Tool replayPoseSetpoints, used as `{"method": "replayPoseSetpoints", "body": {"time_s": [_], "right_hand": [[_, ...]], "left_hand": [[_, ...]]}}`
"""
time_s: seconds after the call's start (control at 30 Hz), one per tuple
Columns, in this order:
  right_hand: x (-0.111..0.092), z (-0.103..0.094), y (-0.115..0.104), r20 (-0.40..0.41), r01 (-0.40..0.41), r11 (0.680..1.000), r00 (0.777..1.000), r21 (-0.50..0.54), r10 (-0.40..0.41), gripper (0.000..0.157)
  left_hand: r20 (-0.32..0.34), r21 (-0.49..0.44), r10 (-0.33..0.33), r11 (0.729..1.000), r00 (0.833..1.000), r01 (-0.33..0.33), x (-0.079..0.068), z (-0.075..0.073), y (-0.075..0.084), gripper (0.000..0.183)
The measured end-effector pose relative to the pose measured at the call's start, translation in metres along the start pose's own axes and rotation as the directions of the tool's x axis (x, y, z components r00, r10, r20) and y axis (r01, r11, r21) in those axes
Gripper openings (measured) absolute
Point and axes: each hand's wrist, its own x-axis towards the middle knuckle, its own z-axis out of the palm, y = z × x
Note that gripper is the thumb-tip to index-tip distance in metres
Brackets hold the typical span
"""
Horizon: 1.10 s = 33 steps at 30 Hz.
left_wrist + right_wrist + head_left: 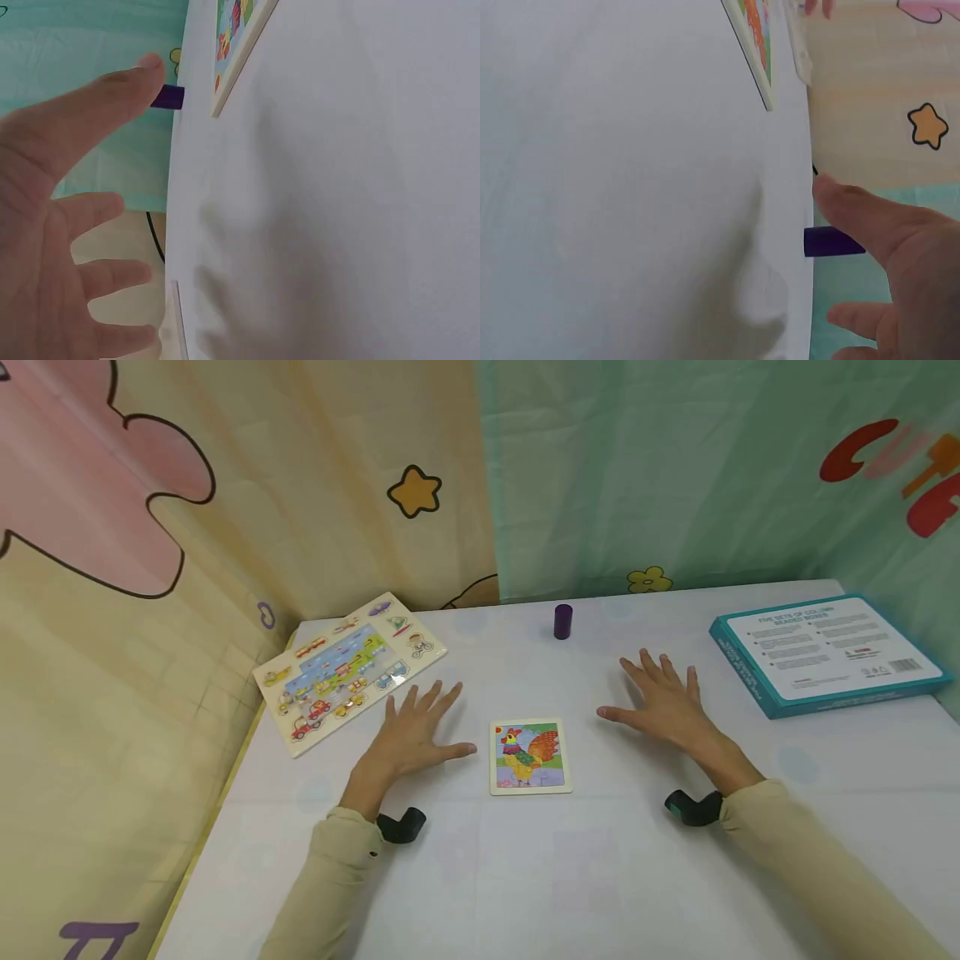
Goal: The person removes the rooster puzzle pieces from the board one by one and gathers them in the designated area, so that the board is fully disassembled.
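A small square jigsaw puzzle with a rooster picture lies flat in a pale frame, between the two hands in the head view. To its left my left hand hovers with fingers spread, touching nothing. On the other side my right hand is likewise spread above the table, holding nothing. Both wrist views show a corner of the puzzle frame and straight, parted fingers. Behind the puzzle a dark purple cylinder stands upright; each thumb partly covers it in the wrist views.
At the left, a wooden picture board with vehicle pieces lies angled near the table edge. A flat teal box with a white printed label lies at the right. Printed curtains hang behind the white table.
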Motion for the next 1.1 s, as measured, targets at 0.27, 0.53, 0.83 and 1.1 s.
{"method": "replayPoseSetpoints", "body": {"time_s": [0.27,0.53,0.83,1.1], "right_hand": [[0.011,0.014,-0.023,-0.063,0.079,0.997,0.995,0.017,-0.078,0.076],[0.016,0.031,-0.053,-0.010,0.252,0.958,0.967,0.137,-0.253,0.047],[0.019,0.047,-0.088,0.109,0.389,0.905,0.906,0.175,-0.410,0.037],[0.019,0.055,-0.099,0.130,0.423,0.888,0.885,0.178,-0.448,0.029]], "left_hand": [[0.070,-0.088,0.097,0.992,0.993,-0.091,-0.002,0.012,0.014,0.084],[0.089,-0.114,0.149,0.984,0.985,-0.139,-0.003,0.019,0.022,0.075],[0.103,-0.046,0.203,0.979,0.974,-0.199,-0.004,0.019,0.028,0.075],[0.101,-0.028,0.249,0.968,0.963,-0.248,-0.005,0.018,0.031,0.068]]}}
